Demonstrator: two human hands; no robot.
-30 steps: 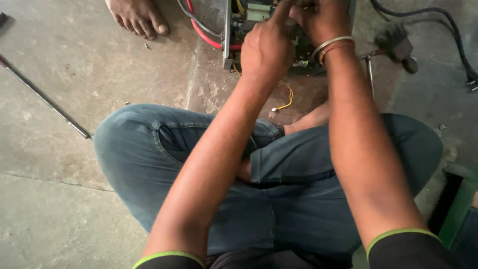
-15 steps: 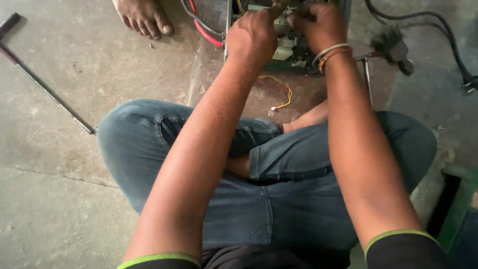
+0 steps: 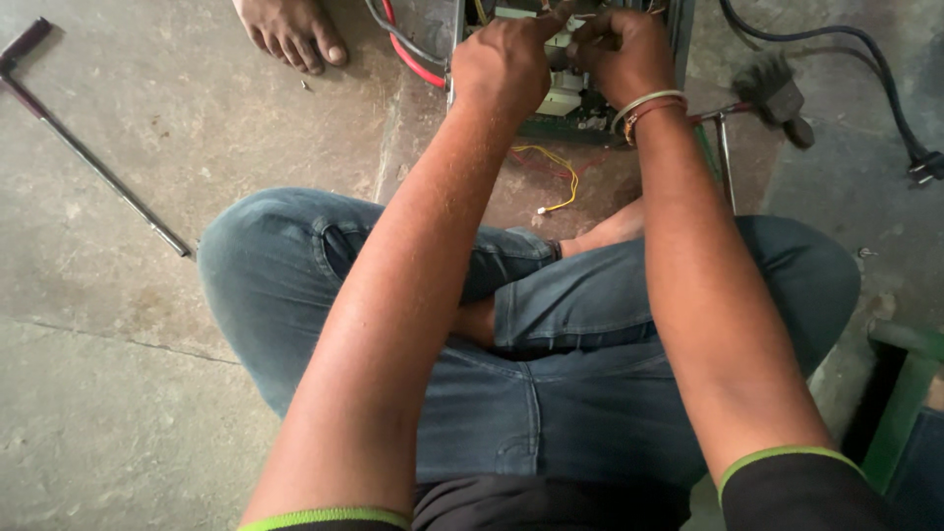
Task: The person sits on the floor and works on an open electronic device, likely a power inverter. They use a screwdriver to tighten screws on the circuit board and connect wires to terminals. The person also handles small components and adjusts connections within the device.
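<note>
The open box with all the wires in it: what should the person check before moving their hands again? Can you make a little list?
1. Both hands on the part: ok. The left hand and right hand meet over a pale part inside the open electronics box.
2. Grip on the part: cannot tell, the fingers hide it.
3. Loose yellow wire: not ok, it trails out onto the floor by the knees.
4. Wrist bangles: not ok, they hang close to the circuit board.
5. Power off: cannot tell. A black plug lies on the floor, but its cord's far end is out of view.
6. Bare foot of another person: ok, apart from the box.
</note>
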